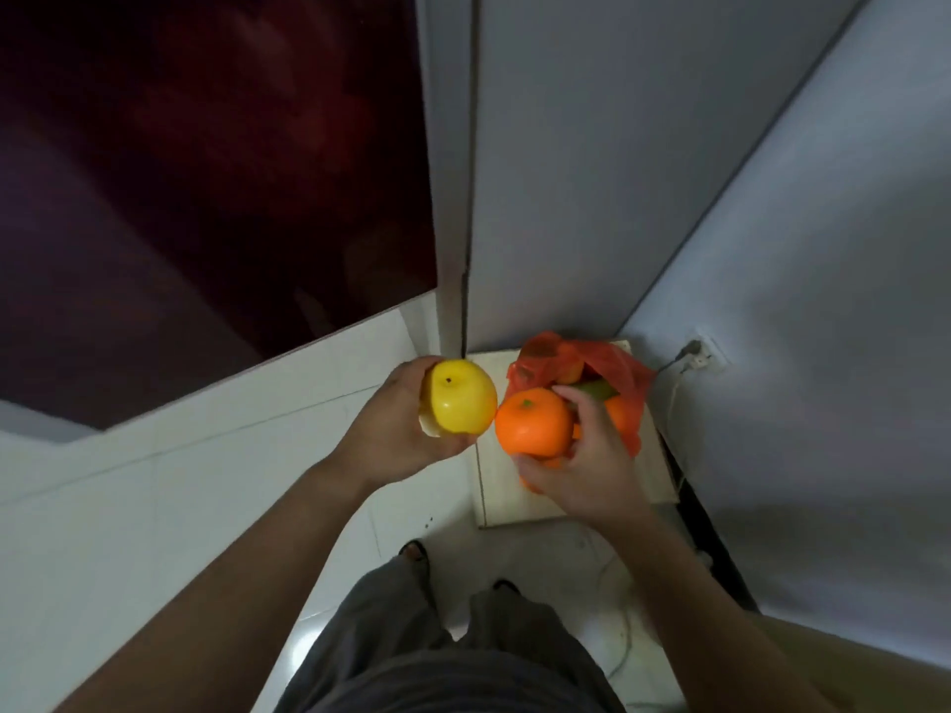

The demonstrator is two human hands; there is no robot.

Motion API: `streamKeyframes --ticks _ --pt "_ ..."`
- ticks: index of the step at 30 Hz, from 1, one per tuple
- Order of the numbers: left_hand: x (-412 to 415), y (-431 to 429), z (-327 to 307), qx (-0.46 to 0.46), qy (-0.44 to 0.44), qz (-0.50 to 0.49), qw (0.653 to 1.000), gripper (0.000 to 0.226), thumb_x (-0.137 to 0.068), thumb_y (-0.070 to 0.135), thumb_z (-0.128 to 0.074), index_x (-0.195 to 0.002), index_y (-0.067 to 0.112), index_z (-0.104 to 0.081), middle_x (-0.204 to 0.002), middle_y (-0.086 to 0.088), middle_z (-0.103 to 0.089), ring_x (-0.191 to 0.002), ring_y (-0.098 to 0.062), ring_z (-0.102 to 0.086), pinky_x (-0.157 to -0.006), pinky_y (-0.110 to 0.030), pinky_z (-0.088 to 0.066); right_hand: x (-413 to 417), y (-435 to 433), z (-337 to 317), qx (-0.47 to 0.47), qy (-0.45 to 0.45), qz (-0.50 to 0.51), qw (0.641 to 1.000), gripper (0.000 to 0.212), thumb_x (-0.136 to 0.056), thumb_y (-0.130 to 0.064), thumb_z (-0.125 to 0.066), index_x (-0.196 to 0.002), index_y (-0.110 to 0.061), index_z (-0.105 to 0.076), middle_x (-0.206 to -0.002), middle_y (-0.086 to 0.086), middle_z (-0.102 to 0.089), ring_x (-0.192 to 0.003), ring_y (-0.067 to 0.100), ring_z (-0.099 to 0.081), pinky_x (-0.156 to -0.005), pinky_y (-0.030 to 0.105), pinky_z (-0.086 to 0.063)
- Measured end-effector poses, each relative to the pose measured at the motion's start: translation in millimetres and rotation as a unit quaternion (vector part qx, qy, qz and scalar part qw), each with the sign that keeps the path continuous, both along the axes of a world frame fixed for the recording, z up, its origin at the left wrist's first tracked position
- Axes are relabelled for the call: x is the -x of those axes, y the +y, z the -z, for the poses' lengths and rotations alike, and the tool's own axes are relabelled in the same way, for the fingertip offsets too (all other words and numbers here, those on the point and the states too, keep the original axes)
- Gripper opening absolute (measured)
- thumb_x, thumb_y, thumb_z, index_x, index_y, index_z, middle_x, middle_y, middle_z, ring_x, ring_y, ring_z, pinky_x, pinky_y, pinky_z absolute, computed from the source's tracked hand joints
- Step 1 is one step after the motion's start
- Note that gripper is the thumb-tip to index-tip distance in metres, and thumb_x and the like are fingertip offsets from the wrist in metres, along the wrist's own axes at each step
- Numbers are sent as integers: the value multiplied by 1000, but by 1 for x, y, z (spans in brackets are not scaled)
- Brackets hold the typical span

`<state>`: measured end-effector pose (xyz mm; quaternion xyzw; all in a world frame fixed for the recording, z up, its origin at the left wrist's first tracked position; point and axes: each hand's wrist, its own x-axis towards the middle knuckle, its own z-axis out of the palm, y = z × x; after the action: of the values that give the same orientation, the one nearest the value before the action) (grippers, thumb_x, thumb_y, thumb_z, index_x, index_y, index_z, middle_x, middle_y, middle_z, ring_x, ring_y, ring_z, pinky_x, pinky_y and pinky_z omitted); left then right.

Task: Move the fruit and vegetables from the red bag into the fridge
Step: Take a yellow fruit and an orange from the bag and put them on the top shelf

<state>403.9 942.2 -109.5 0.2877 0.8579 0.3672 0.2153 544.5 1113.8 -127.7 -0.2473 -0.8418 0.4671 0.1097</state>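
My left hand (393,429) holds a yellow apple-like fruit (459,397) with its stem end up. My right hand (581,455) grips an orange (535,422) just above the red bag (586,373). The two fruits almost touch. The bag stands open on a pale low stand (502,494) in the corner and holds more orange fruit and a green vegetable (597,389), partly hidden by my fingers. The dark red fridge front (206,198) fills the upper left and looks closed.
Grey walls meet in the corner behind the stand. A wall socket (700,355) with a cable sits to the right of the bag. White floor tiles lie below, with my legs and feet (414,550) at the bottom centre.
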Motion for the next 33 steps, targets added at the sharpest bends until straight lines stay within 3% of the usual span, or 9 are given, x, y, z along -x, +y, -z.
streamKeyframes --ticks 4,8,13,16,20,27,33 --pt "-40 -22 -3 15 18 -79 997 89 -63 37 -83 -136 21 -34 -135 -1 -44 -110 -9 -42 -88 -23 -40 -6 2 3 15 -15 -107 994 88 -64 -35 -80 -136 -34 -31 -130 -19 -33 -121 7 -39 -96 35 -45" --pt "-79 -63 -4 45 28 -186 981 92 -64 39 -82 -138 20 -32 -139 -2 -41 -118 -16 -44 -88 -24 -41 3 -18 11 12 -4 -192 981 78 -61 -34 -80 -129 -33 -41 -122 -14 -37 -112 14 -46 -87 45 -51" --pt "-120 -124 -13 49 47 -307 949 92 -60 49 -80 -136 22 -35 -135 2 -45 -112 -12 -47 -86 -23 -44 19 -67 6 19 10 -308 951 77 -65 -32 -81 -130 -31 -40 -127 -11 -38 -110 11 -47 -86 36 -51" --pt "-132 -152 -17 39 47 -365 929 86 -62 45 -81 -134 25 -37 -132 5 -47 -107 -6 -44 -84 -22 -45 31 -98 -3 15 3 -365 931 78 -67 -31 -81 -132 -31 -38 -129 -13 -35 -108 10 -46 -83 24 -47" --pt "-139 -186 -11 17 33 -415 909 81 -62 42 -82 -130 26 -41 -128 6 -49 -109 -11 -49 -85 -28 -50 44 -137 -10 6 16 -415 910 77 -66 -29 -81 -130 -30 -39 -131 -11 -36 -107 5 -44 -78 12 -43" --pt "-120 -265 2 -29 20 -462 886 79 -64 38 -81 -131 27 -39 -123 10 -46 -106 -8 -47 -76 -8 -39 77 -224 -12 -19 17 -451 892 77 -66 -30 -81 -131 -30 -39 -129 -12 -37 -109 7 -46 -82 24 -49" --pt "-89 -399 -8 -25 32 -459 888 85 -64 35 -82 -135 24 -37 -131 4 -45 -106 -6 -44 -84 -14 -41 118 -355 -15 -20 30 -466 884 77 -65 -29 -81 -130 -31 -40 -127 -13 -39 -108 4 -48 -82 18 -47"
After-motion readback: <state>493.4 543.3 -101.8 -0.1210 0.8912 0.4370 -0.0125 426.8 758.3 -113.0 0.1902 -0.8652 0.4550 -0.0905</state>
